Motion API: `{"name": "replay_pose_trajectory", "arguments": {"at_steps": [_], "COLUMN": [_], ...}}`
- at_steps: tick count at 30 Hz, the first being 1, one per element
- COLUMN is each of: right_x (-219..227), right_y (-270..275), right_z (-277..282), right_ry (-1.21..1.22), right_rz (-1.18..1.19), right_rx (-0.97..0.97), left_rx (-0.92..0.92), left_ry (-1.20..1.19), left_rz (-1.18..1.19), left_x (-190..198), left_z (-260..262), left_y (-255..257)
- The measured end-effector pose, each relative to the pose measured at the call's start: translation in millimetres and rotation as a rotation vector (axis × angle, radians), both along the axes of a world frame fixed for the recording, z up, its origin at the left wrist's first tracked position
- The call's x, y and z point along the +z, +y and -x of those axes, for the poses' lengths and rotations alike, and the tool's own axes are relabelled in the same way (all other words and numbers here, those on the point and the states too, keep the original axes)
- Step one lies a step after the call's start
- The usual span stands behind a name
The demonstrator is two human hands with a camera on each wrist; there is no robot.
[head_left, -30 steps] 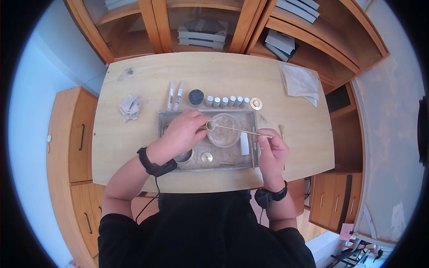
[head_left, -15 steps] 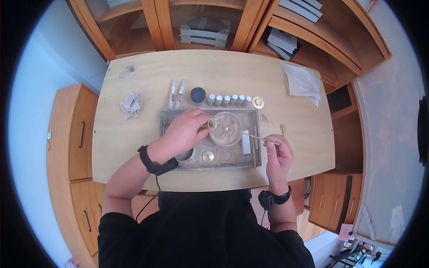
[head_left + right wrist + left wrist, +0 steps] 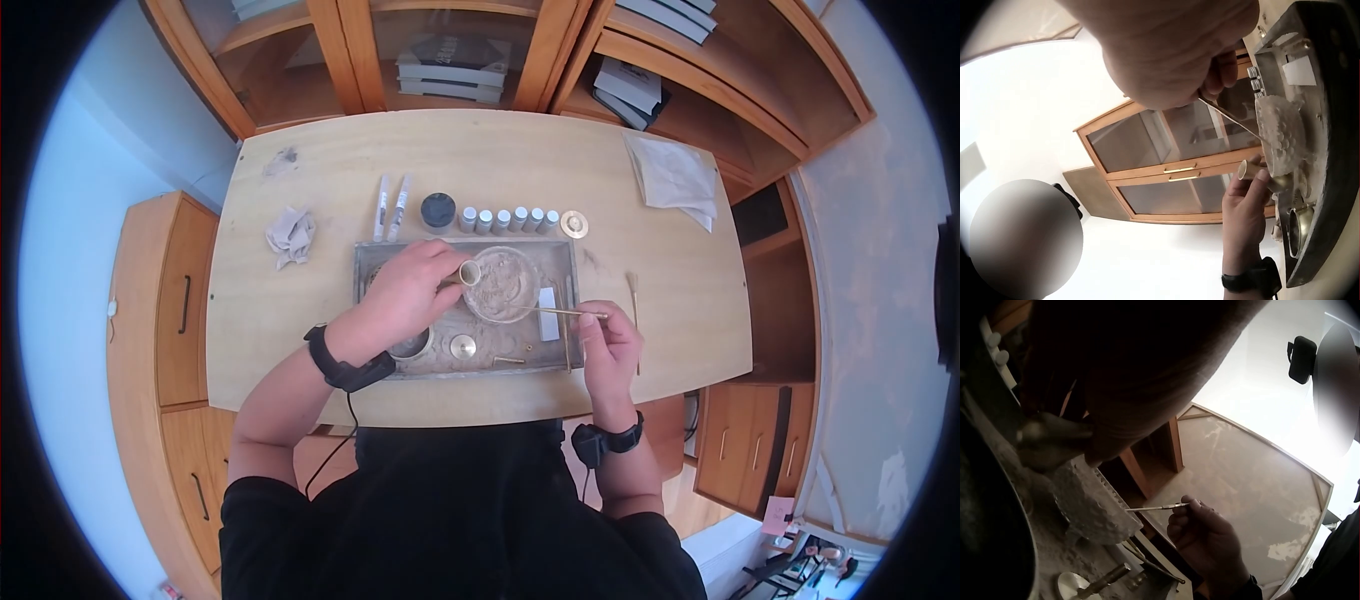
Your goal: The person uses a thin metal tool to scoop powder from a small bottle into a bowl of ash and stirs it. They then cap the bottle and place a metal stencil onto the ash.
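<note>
My left hand point(image 3: 405, 288) grips a small brass cup point(image 3: 470, 272), tilted so its mouth faces the glass bowl point(image 3: 533, 290). The bowl has a bumpy outer wall, and grey-brown powder fills its inside. Between thumb and fingers, my right hand point(image 3: 612, 350) pinches a thin brass rod point(image 3: 560, 311), whose far end reaches over the powder. In the right wrist view the rod point(image 3: 1232, 117) slants down to the bowl's rim, with the cup point(image 3: 1244, 170) close beside it. The left wrist view shows the right hand point(image 3: 1207, 534) and the rod beyond the bowl point(image 3: 1094, 506).
A grey tray point(image 3: 572, 262) carries the bowl, a white block point(image 3: 547, 315), a brass disc point(image 3: 463, 347) and a dark-filled brass pot point(image 3: 428, 350). Behind it stand a dark-lidded jar point(image 3: 438, 210), several small bottles point(image 3: 502, 221) and a brass lid point(image 3: 573, 224). Crumpled tissue point(image 3: 290, 236) lies left.
The rod's tip was at the cup's mouth, then drew back right to the bowl's edge, and now extends left over the powder. The left hand and cup stay nearly in place.
</note>
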State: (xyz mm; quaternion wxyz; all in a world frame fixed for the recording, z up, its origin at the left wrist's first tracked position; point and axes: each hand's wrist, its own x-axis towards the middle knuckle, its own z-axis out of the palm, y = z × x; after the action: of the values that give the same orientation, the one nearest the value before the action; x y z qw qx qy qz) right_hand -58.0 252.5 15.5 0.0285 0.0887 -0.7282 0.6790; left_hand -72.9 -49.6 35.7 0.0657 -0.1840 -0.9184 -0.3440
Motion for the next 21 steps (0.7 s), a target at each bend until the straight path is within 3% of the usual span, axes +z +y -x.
{"name": "replay_pose_trajectory", "arguments": {"at_steps": [7, 13, 19, 21], "right_x": [9.4, 24.3, 30.9, 31.0], "right_y": [1.2, -13.7, -18.2, -17.0], "right_z": [12.5, 14.4, 16.2, 13.0], "right_ry": [0.042, 0.082, 0.334, 0.326], "right_rz": [0.181, 0.129, -0.12, -0.072], "right_rx": [-0.063, -0.03, 0.096, 0.069], "left_rx": [0.001, -0.011, -0.008, -0.008], "left_ry": [0.019, 0.01, -0.012, -0.007], "left_rz": [-0.015, 0.003, 0.002, 0.001], "left_x": [2.8, 6.3, 8.2, 6.0], "left_z": [0.7, 1.7, 2.1, 2.6], "left_y": [0.7, 3.6, 4.7, 4.4]}}
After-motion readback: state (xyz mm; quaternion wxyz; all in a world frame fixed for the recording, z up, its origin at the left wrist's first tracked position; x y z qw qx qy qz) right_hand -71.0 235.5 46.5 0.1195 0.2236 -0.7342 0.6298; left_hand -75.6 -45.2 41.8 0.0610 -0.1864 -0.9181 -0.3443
